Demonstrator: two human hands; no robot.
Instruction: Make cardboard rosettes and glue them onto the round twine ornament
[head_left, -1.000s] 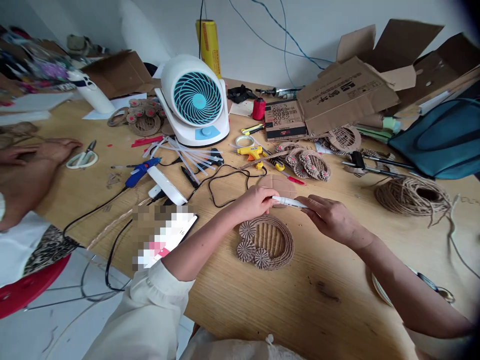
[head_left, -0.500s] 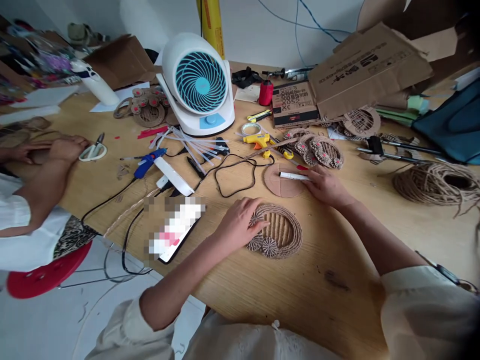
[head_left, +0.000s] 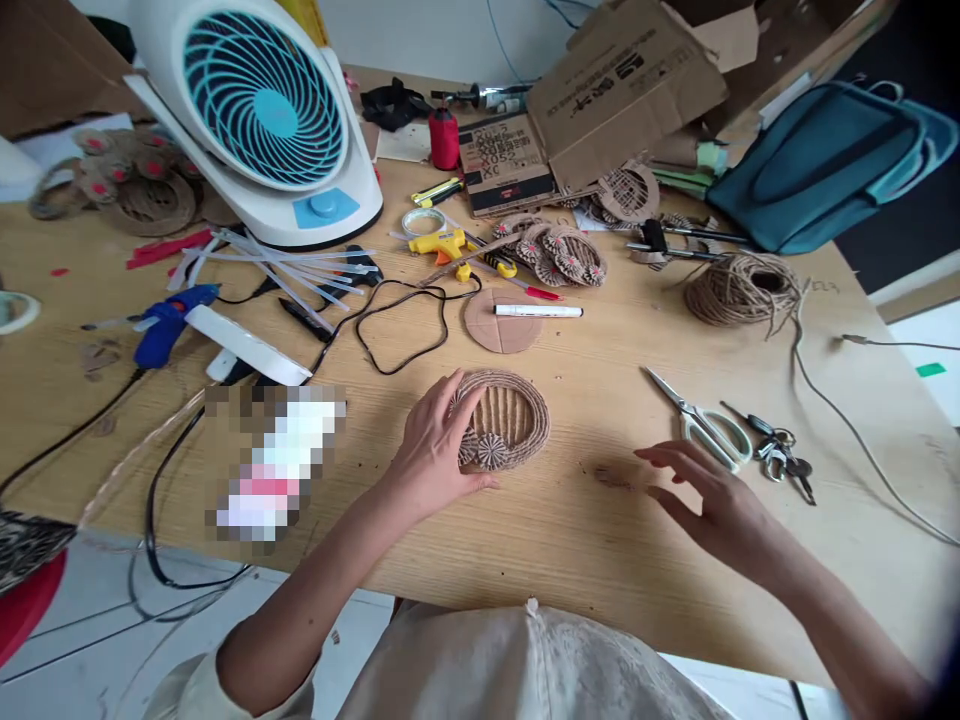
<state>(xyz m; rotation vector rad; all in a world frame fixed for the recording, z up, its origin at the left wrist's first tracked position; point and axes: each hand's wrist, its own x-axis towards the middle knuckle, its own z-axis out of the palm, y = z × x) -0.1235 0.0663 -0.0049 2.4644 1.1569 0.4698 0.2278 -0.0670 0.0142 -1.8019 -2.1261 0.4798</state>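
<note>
My left hand [head_left: 429,445] is closed around the left side of a round cardboard-and-twine ornament [head_left: 541,425], its thumb along the lower edge and fingers over the upper left. The ornament lies flat, with a coiled twine rim, ridged strips inside and pleated rosettes partly hidden by the hand. My right hand [head_left: 709,500] is open and holds nothing, its fingers apart above a dark stain on the wood. Scissors [head_left: 709,425] with white handles lie just beyond its fingers, with a bunch of keys [head_left: 780,450] alongside. A white marker [head_left: 538,311] rests on a cardboard disc [head_left: 495,338].
A white fan [head_left: 255,120] stands at the back left. Near it lie a blue glue gun [head_left: 166,325], glue sticks and a power strip [head_left: 247,345]. A yellow glue gun [head_left: 442,245], finished ornaments [head_left: 562,255], a twine ball [head_left: 742,290] and a teal bag [head_left: 817,165] are farther back.
My right hand has left the marker and cardboard disc and come back toward me on the right. My left hand stays at the ornament. The view has turned right, bringing scissors and keys into sight.
</note>
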